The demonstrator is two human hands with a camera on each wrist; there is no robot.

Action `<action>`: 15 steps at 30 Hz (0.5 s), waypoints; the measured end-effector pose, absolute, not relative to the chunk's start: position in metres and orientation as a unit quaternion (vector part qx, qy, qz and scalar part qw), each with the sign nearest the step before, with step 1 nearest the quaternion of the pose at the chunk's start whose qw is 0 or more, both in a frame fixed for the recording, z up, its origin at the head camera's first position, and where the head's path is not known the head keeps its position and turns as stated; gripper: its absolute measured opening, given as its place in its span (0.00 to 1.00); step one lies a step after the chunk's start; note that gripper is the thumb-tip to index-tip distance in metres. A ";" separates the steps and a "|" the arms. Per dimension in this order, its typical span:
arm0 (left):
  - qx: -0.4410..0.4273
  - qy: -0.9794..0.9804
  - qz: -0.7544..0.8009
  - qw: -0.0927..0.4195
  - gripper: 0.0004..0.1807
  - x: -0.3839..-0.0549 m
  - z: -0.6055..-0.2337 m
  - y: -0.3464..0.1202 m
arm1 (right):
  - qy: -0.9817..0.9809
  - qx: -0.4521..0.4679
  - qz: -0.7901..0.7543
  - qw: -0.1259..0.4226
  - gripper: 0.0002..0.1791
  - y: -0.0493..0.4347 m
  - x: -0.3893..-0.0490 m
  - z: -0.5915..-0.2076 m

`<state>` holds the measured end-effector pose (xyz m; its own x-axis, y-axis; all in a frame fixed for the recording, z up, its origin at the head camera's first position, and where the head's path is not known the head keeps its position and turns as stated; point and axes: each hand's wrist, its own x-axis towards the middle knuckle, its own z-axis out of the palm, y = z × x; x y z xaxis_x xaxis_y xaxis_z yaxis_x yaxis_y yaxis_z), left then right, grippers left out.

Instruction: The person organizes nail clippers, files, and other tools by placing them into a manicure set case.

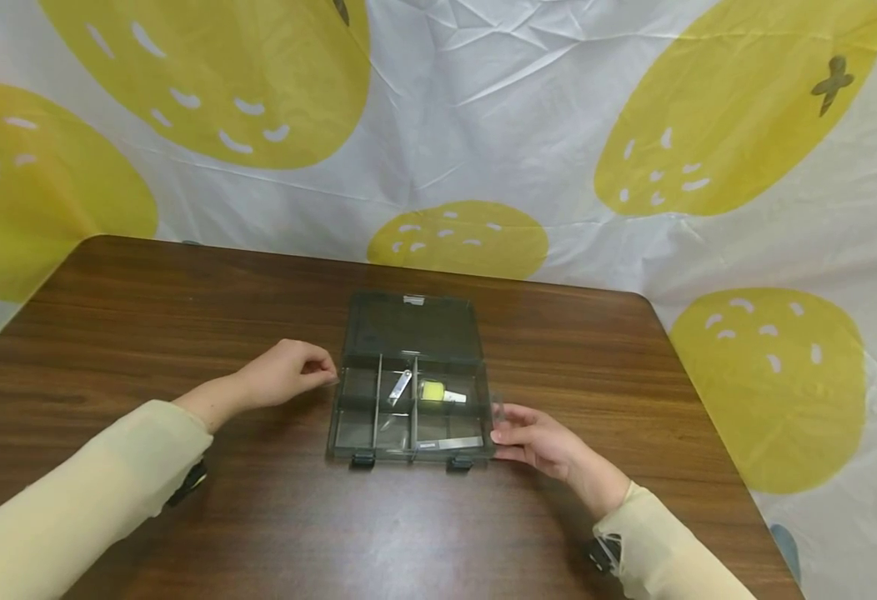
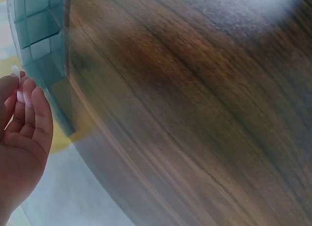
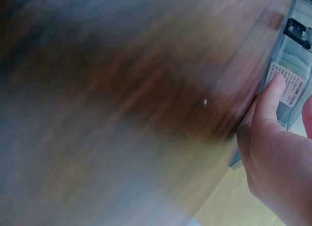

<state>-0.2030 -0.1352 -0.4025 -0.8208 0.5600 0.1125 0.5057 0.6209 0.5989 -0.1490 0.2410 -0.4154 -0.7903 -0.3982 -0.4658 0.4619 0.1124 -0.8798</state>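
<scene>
An open, dark see-through compartment box (image 1: 449, 410) lies on the table, its lid (image 1: 412, 327) folded back away from me. Inside are a nail clipper (image 1: 400, 387), a small yellow bottle with a white cap (image 1: 433, 391) and a flat silver strip (image 1: 449, 443), perhaps a nail file. My left hand (image 1: 288, 372) is by the box's left side, thumb and fingertips together. In the left wrist view they pinch a small whitish translucent piece (image 2: 16, 70), kind unclear. My right hand (image 1: 539, 437) holds the box's right side near its handle, thumb beside a printed label (image 3: 285, 84).
The brown wooden table (image 1: 243, 508) reaches back to a hanging white cloth (image 1: 476, 158) with yellow fruit prints. Two black latches, one of them the left latch (image 1: 363, 460), stick out at the box's front edge. Dividers (image 1: 413, 408) split the box into compartments.
</scene>
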 end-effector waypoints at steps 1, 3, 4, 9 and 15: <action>0.297 0.898 0.320 0.044 0.04 -0.203 -0.402 -0.134 | 0.672 0.024 -0.666 0.323 0.32 0.241 -0.149 -0.415; 0.298 0.897 0.323 0.047 0.04 -0.203 -0.401 -0.133 | 0.673 0.024 -0.666 0.322 0.33 0.241 -0.149 -0.416; 0.298 0.897 0.323 0.048 0.04 -0.203 -0.400 -0.131 | 0.673 0.024 -0.666 0.322 0.33 0.241 -0.149 -0.416; 0.304 0.894 0.324 0.052 0.04 -0.203 -0.398 -0.126 | 0.673 0.024 -0.666 0.321 0.33 0.241 -0.149 -0.416; 0.308 0.890 0.331 0.051 0.04 -0.202 -0.397 -0.120 | 0.675 0.025 -0.665 0.319 0.32 0.242 -0.149 -0.416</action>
<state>-0.2022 -0.1199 -0.3968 -0.8050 0.5825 0.1123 0.5144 0.5911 0.6213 -0.1493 0.2416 -0.4164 -0.7947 -0.3917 -0.4637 0.4580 0.1144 -0.8816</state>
